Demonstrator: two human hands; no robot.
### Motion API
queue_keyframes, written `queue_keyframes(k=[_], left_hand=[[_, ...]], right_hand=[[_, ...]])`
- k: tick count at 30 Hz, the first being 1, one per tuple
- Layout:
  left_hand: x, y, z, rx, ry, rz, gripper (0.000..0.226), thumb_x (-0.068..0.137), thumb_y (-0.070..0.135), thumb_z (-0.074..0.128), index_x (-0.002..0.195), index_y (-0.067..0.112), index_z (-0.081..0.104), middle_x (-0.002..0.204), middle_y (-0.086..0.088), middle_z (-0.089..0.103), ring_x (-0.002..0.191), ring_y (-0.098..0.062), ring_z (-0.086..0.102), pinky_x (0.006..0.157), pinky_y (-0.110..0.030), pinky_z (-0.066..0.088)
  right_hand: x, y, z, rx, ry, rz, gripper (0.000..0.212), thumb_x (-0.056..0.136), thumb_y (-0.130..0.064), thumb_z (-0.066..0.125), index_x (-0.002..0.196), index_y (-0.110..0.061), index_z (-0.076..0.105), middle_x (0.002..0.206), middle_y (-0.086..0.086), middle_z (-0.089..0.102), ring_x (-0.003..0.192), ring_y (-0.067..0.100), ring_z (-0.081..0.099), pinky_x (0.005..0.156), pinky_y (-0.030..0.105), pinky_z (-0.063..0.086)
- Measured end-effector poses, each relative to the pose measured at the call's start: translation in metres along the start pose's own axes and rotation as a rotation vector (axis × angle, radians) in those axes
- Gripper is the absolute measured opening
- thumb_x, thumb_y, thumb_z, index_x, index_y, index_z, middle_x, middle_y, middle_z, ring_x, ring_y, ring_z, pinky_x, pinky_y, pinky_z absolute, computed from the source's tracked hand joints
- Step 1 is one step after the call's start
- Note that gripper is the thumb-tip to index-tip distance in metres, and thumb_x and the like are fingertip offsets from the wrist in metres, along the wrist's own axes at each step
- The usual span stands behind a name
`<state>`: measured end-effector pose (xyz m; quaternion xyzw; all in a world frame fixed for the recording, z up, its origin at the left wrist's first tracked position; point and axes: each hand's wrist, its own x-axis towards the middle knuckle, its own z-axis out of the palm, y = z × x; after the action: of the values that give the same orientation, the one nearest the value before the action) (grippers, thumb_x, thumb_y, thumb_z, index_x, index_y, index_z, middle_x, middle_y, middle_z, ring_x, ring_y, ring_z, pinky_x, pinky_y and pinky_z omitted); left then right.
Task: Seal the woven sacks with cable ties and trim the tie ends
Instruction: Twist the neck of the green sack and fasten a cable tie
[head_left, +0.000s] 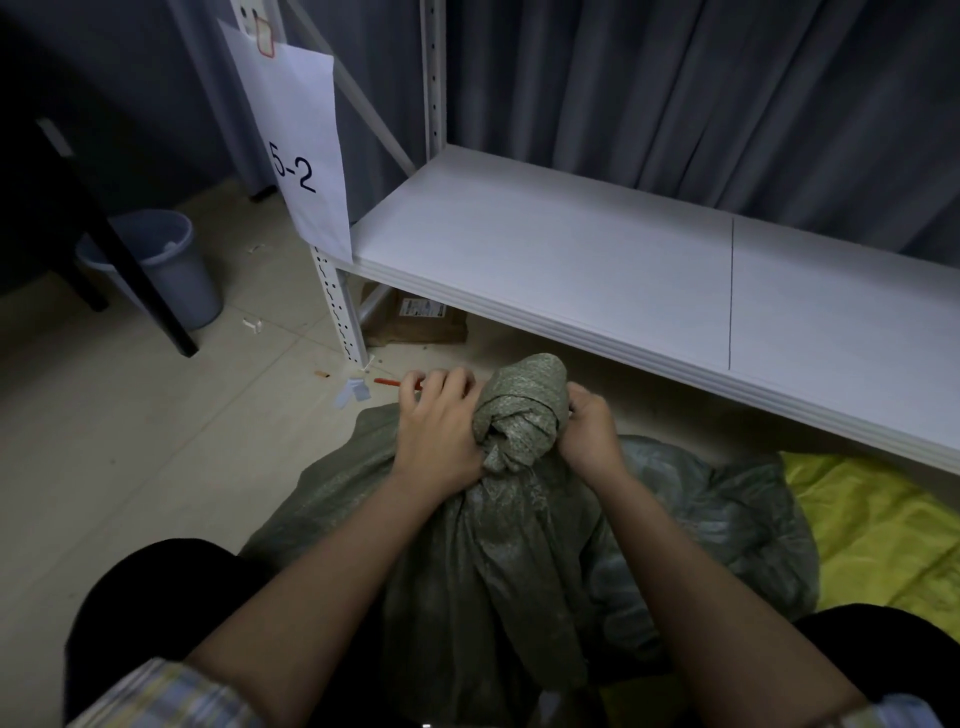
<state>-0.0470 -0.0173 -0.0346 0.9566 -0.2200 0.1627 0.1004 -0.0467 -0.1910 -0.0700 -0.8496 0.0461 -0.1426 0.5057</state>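
1. The green woven sack (519, 545) stands on the floor between the person's knees, in front of the white shelf (571, 270); its bunched neck (519, 410) rises between both hands.
2. The left hand (441, 421) grips the neck's left side; a red strip (397, 383), possibly a cable tie, pokes from its fingers.
3. The right hand (589, 426) grips the neck's right side, fingers curled.

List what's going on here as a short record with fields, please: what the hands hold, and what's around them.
place: floor beside a white shelf
main thing: green sack, its neck bunched up
left hand: grips the neck, with a red cable tie sticking out past its fingers
right hand: grips the neck from the other side
tie around neck: cannot tell
nearby: grey bin, paper sign reading 5-2, yellow sack
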Motion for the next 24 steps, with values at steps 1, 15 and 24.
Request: queue_keyframes(k=[1, 15, 24], left_hand=[[0.000, 0.000, -0.001, 0.007, -0.008, -0.003, 0.053, 0.070, 0.060, 0.041, 0.102, 0.023, 0.060, 0.094, -0.001, 0.056, 0.090, -0.025, 0.054, 0.086, -0.037, 0.023], [0.001, 0.007, 0.004, -0.084, -0.082, -0.075, 0.041, 0.082, 0.046, 0.052, 0.113, 0.019, 0.057, 0.103, -0.003, 0.049, 0.098, -0.023, 0.044, 0.077, -0.033, 0.022], [0.000, 0.008, 0.005, -0.129, -0.068, -0.143, 0.034, 0.082, 0.042, 0.058, 0.105, 0.017, 0.059, 0.105, -0.003, 0.046, 0.100, -0.023, 0.040, 0.076, -0.031, 0.018]], right_hand=[[0.000, -0.001, -0.001, 0.018, -0.012, 0.000, 0.020, 0.077, 0.015, 0.059, 0.082, 0.002, 0.072, 0.084, 0.006, 0.063, 0.085, 0.026, 0.060, 0.077, 0.036, 0.050], [-0.018, 0.005, -0.010, -0.122, 0.018, 0.100, 0.018, 0.078, -0.003, 0.067, 0.089, -0.013, 0.077, 0.081, 0.008, 0.069, 0.078, 0.022, 0.061, 0.067, 0.027, 0.042], [-0.042, -0.005, -0.035, -0.461, 0.033, -0.044, 0.014, 0.088, -0.023, 0.063, 0.098, -0.021, 0.074, 0.090, -0.002, 0.069, 0.079, 0.013, 0.061, 0.065, 0.026, 0.045]])
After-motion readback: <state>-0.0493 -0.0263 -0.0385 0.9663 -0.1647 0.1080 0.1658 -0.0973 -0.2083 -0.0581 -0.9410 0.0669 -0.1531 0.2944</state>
